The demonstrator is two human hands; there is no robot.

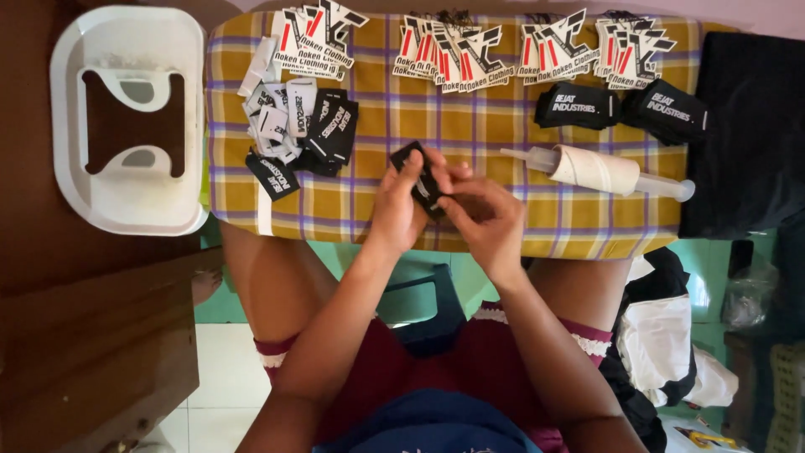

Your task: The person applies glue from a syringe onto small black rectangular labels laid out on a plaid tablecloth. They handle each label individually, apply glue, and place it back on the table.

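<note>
Pinching one small black label (422,178) between both hands: left hand (397,210) and right hand (486,220), grip pressed together, above checked cloth (470,126).

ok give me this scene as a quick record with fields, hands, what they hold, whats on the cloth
left hand: grips a small black label from the left
right hand: fingertips pinch the same label
surface: yellow and purple checked cloth
left of hands: loose pile of black and white labels
far edge: rows of black, white and red hang tags
right of hands: white roll on a clear tube
far left: white plastic tray
</note>
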